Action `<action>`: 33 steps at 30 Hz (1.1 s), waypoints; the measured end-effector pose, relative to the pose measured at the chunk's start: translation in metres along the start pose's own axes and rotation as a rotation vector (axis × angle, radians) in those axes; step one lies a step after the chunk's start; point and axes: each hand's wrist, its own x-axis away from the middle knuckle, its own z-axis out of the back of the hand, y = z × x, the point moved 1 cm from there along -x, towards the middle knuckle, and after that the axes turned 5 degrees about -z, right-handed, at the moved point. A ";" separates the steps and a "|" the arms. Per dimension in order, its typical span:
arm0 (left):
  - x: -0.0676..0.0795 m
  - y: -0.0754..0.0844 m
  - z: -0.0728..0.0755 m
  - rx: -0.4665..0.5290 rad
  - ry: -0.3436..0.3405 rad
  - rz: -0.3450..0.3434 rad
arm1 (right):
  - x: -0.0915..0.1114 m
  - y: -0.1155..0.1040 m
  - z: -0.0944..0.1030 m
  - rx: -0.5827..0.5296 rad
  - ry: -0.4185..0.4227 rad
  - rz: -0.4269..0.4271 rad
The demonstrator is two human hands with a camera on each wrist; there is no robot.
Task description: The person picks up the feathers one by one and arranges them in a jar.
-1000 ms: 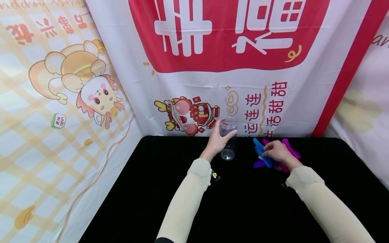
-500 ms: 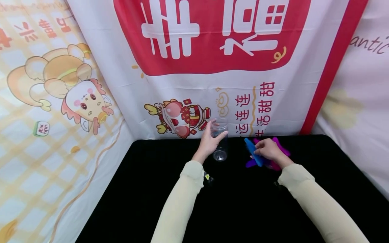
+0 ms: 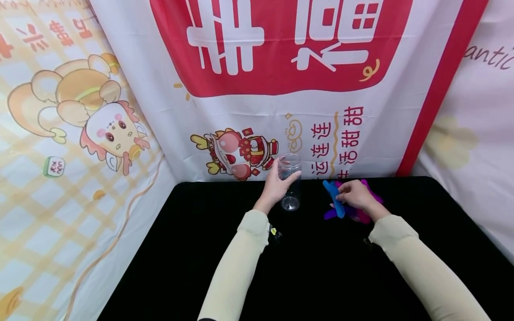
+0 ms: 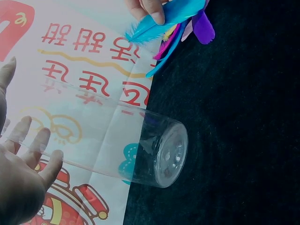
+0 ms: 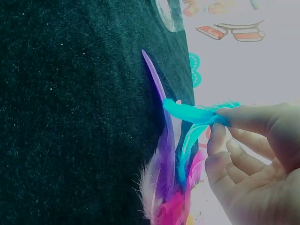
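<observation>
My left hand grips a clear, see-through plastic jar near its upper part. The jar stands upright near the back edge of the black table, and its round base shows in the left wrist view. To the right of it, my right hand pinches a bright blue feather between thumb and fingertips. This feather hangs over a small heap of feathers, among them a purple feather, a magenta feather and a second blue feather. The hand hides part of the heap in the head view.
The black cloth-covered table ends at a white and red printed curtain right behind the jar and feathers. A checkered printed curtain closes off the left side, and a pale curtain the right.
The head view has shifted, so everything sits further left than one second ago. The blue feather in my right hand has turned slightly over the heap. My left hand keeps its grip on the jar.
</observation>
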 end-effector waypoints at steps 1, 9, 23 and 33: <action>0.000 0.000 0.000 0.001 0.002 -0.002 | 0.000 0.000 0.001 0.005 0.002 0.000; -0.001 0.002 -0.001 0.001 0.002 -0.008 | 0.002 -0.001 0.003 -0.007 0.015 -0.005; 0.002 -0.003 0.003 -0.002 0.007 0.020 | 0.001 0.000 -0.002 -0.032 0.063 0.063; 0.000 0.001 0.001 -0.009 -0.011 0.013 | 0.005 -0.005 0.005 -0.022 0.052 0.034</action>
